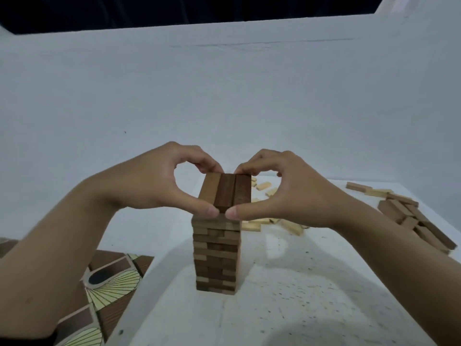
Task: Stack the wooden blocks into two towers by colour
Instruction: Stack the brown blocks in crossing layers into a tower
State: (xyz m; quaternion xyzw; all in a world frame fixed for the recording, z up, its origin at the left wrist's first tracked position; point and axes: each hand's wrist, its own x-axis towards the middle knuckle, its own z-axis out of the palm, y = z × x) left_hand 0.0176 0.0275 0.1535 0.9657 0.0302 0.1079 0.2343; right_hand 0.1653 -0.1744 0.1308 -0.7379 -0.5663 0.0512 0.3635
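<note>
Our left hand [149, 186] and right hand [287, 193] pinch the top row of brown rectangular wooden blocks [225, 192] on the tall block tower [217, 258], thumb tips seemingly just apart.

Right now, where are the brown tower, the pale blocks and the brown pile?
brown tower [216, 260], head view, front face.
pale blocks [252, 226], head view, one block's side.
brown pile [396, 209], head view, left block.

Centre: tower [216, 258], with left hand [154, 183] and right hand [289, 191] boxing in its top. Table [299, 308] open in front; light blocks [252, 224] behind, brown pile [399, 211] far right.
</note>
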